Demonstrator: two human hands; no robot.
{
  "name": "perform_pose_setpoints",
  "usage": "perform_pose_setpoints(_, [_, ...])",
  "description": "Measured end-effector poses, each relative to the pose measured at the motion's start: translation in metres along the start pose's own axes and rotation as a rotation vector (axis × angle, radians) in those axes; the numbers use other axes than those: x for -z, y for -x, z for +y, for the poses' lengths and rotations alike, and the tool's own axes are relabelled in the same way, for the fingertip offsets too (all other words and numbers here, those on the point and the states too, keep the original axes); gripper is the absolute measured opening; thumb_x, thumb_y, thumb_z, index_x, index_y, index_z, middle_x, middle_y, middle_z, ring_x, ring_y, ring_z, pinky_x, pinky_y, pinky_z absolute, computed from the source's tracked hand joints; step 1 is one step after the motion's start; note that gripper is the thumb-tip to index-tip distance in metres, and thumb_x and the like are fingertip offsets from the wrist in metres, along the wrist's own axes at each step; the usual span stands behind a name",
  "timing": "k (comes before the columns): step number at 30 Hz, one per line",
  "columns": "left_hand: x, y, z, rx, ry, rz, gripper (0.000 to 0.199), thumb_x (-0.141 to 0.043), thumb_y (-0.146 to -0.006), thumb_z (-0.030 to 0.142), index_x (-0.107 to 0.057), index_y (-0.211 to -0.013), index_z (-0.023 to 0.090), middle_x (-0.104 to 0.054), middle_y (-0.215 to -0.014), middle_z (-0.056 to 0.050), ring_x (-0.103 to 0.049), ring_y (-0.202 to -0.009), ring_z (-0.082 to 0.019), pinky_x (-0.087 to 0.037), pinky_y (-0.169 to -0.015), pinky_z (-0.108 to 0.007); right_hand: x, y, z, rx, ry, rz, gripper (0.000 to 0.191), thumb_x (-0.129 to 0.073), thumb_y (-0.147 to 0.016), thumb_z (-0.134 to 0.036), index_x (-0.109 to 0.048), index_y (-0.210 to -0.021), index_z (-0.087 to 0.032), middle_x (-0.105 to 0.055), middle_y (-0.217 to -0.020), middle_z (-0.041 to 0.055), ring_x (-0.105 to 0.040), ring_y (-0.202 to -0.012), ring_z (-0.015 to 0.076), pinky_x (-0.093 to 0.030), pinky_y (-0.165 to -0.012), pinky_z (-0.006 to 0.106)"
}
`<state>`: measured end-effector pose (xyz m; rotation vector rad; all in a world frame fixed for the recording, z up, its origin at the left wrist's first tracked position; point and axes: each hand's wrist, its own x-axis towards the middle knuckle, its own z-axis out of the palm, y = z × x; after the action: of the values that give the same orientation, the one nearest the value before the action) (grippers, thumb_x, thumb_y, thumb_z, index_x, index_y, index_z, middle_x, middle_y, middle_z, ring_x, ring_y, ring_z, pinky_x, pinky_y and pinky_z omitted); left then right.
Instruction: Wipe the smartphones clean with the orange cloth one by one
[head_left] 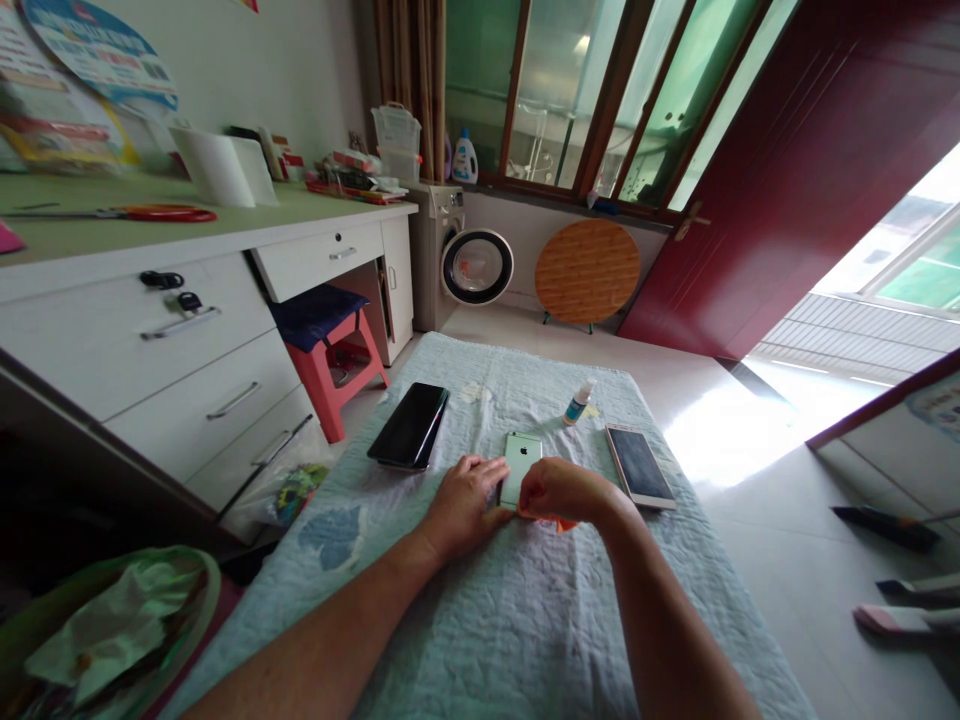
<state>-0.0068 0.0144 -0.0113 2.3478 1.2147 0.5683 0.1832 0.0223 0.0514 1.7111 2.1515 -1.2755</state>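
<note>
A smartphone [516, 478] with a pale back and a dark apple logo lies face down on the quilted cloth. My left hand [469, 500] holds it steady at its left edge, fingertips on the side and thumb by the lower end. Closed around an orange cloth [564, 525], my right hand [559, 490] presses at the phone's lower right. Most of that cloth is hidden under the hand. Beyond the right hand stands a small spray bottle [577, 404] with a clear cap. To the right lies a second smartphone [642, 466], dark screen up.
A black glossy device [410, 426] lies at the left on the quilted cover [465, 630]. Left of this surface are a red stool [337, 370], a white desk [217, 350] and a bin [214, 600]. A washing machine [431, 250] with its door open stands behind.
</note>
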Motion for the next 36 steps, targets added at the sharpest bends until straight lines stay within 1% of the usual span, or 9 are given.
perform_pose_setpoints(7, [0.0, -0.001, -0.002, 0.018, -0.003, -0.031, 0.062, -0.073, -0.073, 0.032, -0.057, -0.131, 0.02, -0.054, -0.141, -0.005, -0.046, -0.125, -0.031, -0.038, -0.107, -0.044, 0.005, 0.004, -0.001, -0.041, 0.133, 0.021, 0.021, -0.054, -0.069, -0.013, -0.074, -0.076, -0.017, -0.061, -0.057, -0.0017, -0.052, -0.041, 0.0078, -0.038, -0.042, 0.016])
perform_pose_setpoints(14, [-0.004, -0.001, -0.002, 0.009, 0.003, 0.024, 0.054, -0.075, -0.073, 0.034, -0.06, -0.125, 0.024, -0.059, -0.135, -0.004, -0.049, -0.12, -0.03, -0.041, -0.103, -0.042, -0.007, -0.008, -0.02, 0.216, 0.28, 0.157, 0.017, -0.056, -0.069, -0.009, -0.069, -0.061, -0.016, -0.054, -0.048, -0.0037, -0.049, -0.048, 0.0068, -0.034, -0.052, 0.018])
perform_pose_setpoints(18, [-0.002, 0.0, 0.0, 0.018, 0.019, 0.028, 0.055, -0.075, -0.074, 0.033, -0.059, -0.125, 0.026, -0.059, -0.134, -0.002, -0.049, -0.119, -0.029, -0.041, -0.104, -0.042, -0.007, -0.012, -0.014, 0.21, 0.233, 0.176, 0.02, -0.054, -0.073, -0.01, -0.072, -0.07, -0.017, -0.06, -0.055, -0.0028, -0.053, -0.052, 0.008, -0.035, -0.056, 0.019])
perform_pose_setpoints(21, [0.001, 0.0, 0.001, 0.021, 0.025, 0.009, 0.056, -0.075, -0.073, 0.036, -0.058, -0.126, 0.028, -0.058, -0.136, 0.0, -0.049, -0.12, -0.029, -0.04, -0.104, -0.042, -0.002, -0.014, -0.003, 0.157, 0.224, 0.284, 0.021, -0.055, -0.075, -0.012, -0.075, -0.08, -0.019, -0.068, -0.071, 0.0003, -0.058, -0.064, 0.0105, -0.037, -0.061, 0.02])
perform_pose_setpoints(24, [0.003, 0.0, 0.001, 0.024, 0.024, -0.013, 0.057, -0.075, -0.074, 0.038, -0.058, -0.127, 0.025, -0.057, -0.137, -0.002, -0.047, -0.122, -0.03, -0.039, -0.105, -0.043, 0.001, -0.02, 0.012, 0.118, 0.236, 0.442, 0.018, -0.058, -0.078, -0.016, -0.075, -0.085, -0.019, -0.068, -0.083, 0.0031, -0.059, -0.075, 0.0129, -0.038, -0.067, 0.021])
perform_pose_setpoints(28, [0.002, -0.001, 0.0, 0.027, 0.024, -0.022, 0.061, -0.073, -0.075, 0.041, -0.058, -0.13, 0.019, -0.055, -0.14, -0.006, -0.045, -0.125, -0.032, -0.037, -0.107, -0.044, 0.001, -0.03, 0.031, 0.097, 0.226, 0.648, 0.017, -0.057, -0.086, -0.022, -0.073, -0.087, -0.018, -0.064, -0.085, 0.0044, -0.057, -0.078, 0.0136, -0.038, -0.072, 0.023])
perform_pose_setpoints(30, [0.001, -0.001, 0.0, 0.029, 0.024, -0.02, 0.062, -0.073, -0.076, 0.042, -0.057, -0.131, 0.018, -0.055, -0.139, -0.007, -0.045, -0.125, -0.032, -0.037, -0.108, -0.044, 0.0, -0.034, 0.037, 0.097, 0.216, 0.704, 0.017, -0.056, -0.087, -0.024, -0.072, -0.087, -0.017, -0.063, -0.085, 0.0045, -0.056, -0.078, 0.0136, -0.039, -0.073, 0.024])
perform_pose_setpoints(33, [0.0, -0.001, 0.0, 0.028, 0.026, -0.017, 0.063, -0.072, -0.076, 0.042, -0.057, -0.131, 0.018, -0.056, -0.139, -0.007, -0.045, -0.124, -0.032, -0.037, -0.107, -0.044, 0.001, -0.034, 0.041, 0.091, 0.203, 0.696, 0.015, -0.058, -0.086, -0.023, -0.072, -0.085, -0.016, -0.063, -0.084, 0.0045, -0.056, -0.076, 0.0134, -0.039, -0.072, 0.023])
perform_pose_setpoints(36, [0.0, -0.001, -0.001, 0.021, 0.027, -0.016, 0.063, -0.072, -0.076, 0.044, -0.057, -0.132, 0.019, -0.056, -0.139, -0.007, -0.046, -0.124, -0.032, -0.038, -0.107, -0.045, 0.004, -0.027, 0.038, 0.069, 0.158, 0.603, 0.012, -0.059, -0.08, -0.018, -0.072, -0.081, -0.017, -0.065, -0.08, 0.0032, -0.057, -0.071, 0.0123, -0.039, -0.068, 0.023])
